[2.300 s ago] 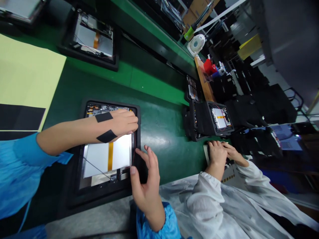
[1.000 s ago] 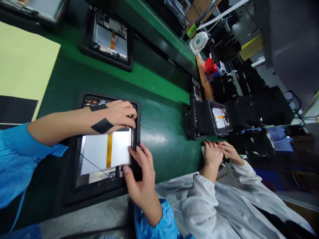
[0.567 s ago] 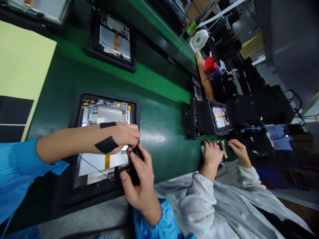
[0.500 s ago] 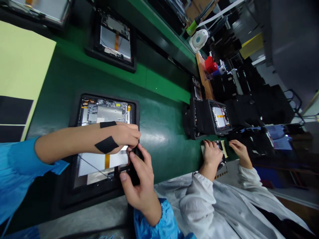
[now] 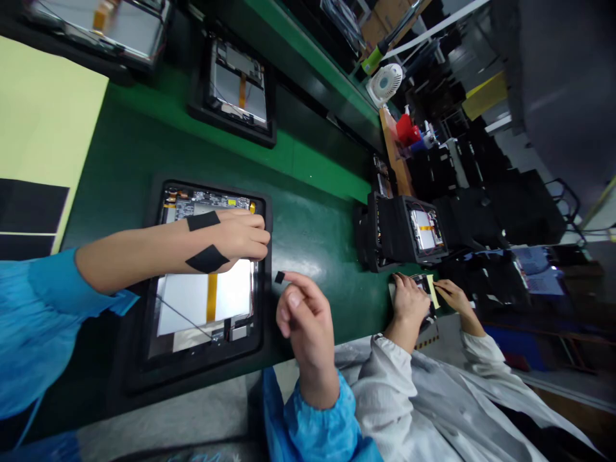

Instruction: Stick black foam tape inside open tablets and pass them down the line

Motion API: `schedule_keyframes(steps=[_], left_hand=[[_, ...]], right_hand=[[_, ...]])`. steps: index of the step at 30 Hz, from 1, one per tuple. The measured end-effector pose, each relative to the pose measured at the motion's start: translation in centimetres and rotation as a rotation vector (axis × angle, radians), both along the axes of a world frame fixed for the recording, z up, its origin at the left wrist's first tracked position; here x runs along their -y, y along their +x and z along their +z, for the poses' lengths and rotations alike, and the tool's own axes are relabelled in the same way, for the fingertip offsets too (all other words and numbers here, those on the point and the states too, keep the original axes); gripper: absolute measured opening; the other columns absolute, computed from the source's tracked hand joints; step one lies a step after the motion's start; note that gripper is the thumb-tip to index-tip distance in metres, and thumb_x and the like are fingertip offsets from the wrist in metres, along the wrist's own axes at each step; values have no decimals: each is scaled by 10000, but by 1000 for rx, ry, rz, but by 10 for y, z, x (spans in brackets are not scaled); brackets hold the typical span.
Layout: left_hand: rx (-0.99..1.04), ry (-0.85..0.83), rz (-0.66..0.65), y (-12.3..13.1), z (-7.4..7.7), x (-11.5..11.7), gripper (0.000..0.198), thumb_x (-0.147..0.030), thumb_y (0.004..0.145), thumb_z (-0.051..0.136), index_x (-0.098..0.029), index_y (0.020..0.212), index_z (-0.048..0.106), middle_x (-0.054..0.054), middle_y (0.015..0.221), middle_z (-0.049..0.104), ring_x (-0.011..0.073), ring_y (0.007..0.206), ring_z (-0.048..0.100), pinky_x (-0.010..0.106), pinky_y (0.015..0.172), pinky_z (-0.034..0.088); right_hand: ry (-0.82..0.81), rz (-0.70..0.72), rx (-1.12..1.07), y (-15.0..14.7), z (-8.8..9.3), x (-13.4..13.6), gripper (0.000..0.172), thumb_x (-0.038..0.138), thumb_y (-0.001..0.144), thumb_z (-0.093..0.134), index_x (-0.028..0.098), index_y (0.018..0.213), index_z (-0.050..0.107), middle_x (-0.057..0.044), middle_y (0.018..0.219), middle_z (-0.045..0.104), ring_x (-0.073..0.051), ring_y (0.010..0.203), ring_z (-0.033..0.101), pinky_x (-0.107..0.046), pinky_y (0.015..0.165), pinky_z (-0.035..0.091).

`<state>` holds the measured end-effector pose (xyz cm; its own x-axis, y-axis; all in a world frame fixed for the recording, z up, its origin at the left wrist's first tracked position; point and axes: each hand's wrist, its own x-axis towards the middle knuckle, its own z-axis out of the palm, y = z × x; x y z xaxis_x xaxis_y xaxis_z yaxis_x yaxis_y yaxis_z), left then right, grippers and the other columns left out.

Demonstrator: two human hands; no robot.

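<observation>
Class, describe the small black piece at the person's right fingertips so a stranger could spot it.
On the green workbench, find the open tablet in its black tray. Beside the tray, a right hand in a blue sleeve pinches a tiny black square, much smaller than the two black patches on the other wrist.

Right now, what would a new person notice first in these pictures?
An opened tablet in a black tray stands out left of centre, its white panel crossed by an orange strip, under the left hand. That forearm carries two black tape pieces. At lower centre, the right hand's fingers hold a small black piece.
</observation>
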<state>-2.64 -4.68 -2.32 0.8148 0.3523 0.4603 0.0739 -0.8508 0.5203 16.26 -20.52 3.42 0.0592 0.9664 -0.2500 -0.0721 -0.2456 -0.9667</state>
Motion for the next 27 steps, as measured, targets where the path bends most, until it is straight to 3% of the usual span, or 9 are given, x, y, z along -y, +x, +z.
schedule_keyframes(steps=[3,6,11,17,23,27], left_hand=[[5,-11,10,-5,4,-2,290,-230,883,395,-360,796,639,28,817,638,285,891,568,540,752,382],[63,-32,65,-10,11,1,261,-210,819,417,-352,803,635,25,843,655,289,905,585,561,779,410],[49,-18,16,-13,12,3,90,-348,854,543,-346,835,630,24,870,652,299,906,596,553,775,415],[81,-49,88,-14,18,11,120,-393,858,508,-345,832,615,15,864,655,288,915,606,558,811,412],[-75,-184,222,-8,31,21,391,-614,836,386,-337,767,652,19,868,694,273,1018,651,533,1000,433],[-282,-253,290,-2,32,23,479,-619,745,286,-315,788,653,37,974,732,250,1190,610,451,1168,347]], right_hand=[[-345,239,-331,5,11,-21,403,485,923,720,211,1215,670,133,492,389,-46,354,214,-163,350,189],[-474,330,-409,5,9,-30,461,516,939,691,223,1283,598,159,449,387,-43,322,156,-142,329,140],[-469,324,-379,4,4,-28,501,545,979,625,219,1345,521,163,455,442,-40,295,171,-131,318,166],[-453,320,-315,0,7,-27,599,614,990,577,209,1420,477,162,458,455,-51,286,225,-139,314,199],[-446,324,-297,-1,5,-27,638,645,981,570,207,1435,474,157,454,482,-54,280,259,-136,308,221],[-447,332,-292,-2,6,-28,677,654,980,562,192,1463,455,154,448,490,-62,275,282,-145,302,239]])
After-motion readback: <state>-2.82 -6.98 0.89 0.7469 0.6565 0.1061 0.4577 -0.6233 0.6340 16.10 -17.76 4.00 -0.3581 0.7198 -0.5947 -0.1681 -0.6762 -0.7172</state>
